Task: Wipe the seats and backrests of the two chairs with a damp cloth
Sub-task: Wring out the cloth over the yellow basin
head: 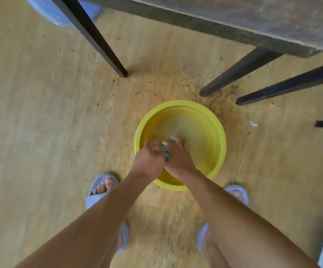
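Observation:
A small grey cloth (165,150) is bunched between my two hands, over a yellow basin (217,132) that stands on the floor. My left hand (149,158) grips the cloth from the left and my right hand (178,157) grips it from the right, fingers closed, hands pressed together. Most of the cloth is hidden inside my fists. The basin holds shallow water. No chair seat or backrest is clearly in view; only dark legs (240,71) show at the upper right.
A dark wooden table top (253,18) and its black leg (96,39) stand beyond the basin. A blue plastic object (48,10) sits at the top left. My feet in pale slippers (100,190) flank the basin on the crumb-strewn yellowish floor.

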